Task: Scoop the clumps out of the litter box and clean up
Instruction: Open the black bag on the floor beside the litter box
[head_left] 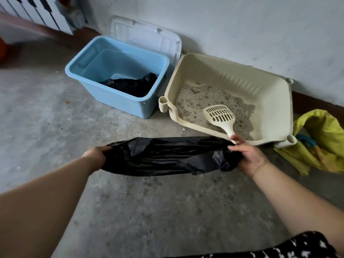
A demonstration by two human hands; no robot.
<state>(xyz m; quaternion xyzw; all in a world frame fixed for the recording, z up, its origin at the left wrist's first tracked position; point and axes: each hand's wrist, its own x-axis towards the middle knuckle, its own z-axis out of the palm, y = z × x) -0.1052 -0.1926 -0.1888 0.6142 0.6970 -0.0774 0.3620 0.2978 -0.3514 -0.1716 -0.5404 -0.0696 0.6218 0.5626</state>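
Observation:
A cream litter box (270,101) stands against the wall on the right, with grey litter (195,103) inside. A cream slotted scoop (219,114) lies on the litter, its handle pointing at me. I hold a black plastic bag (167,157) stretched flat just above the floor in front of the box. My left hand (96,155) grips the bag's left end. My right hand (249,155) grips the bunched right end, and its fingertips are right at the tip of the scoop handle.
A blue plastic bin (89,71) with another black bag (132,84) inside stands left of the litter box; its white lid (149,38) leans on the wall behind. A yellow sack (320,142) lies at the right. The floor is bare concrete (46,118).

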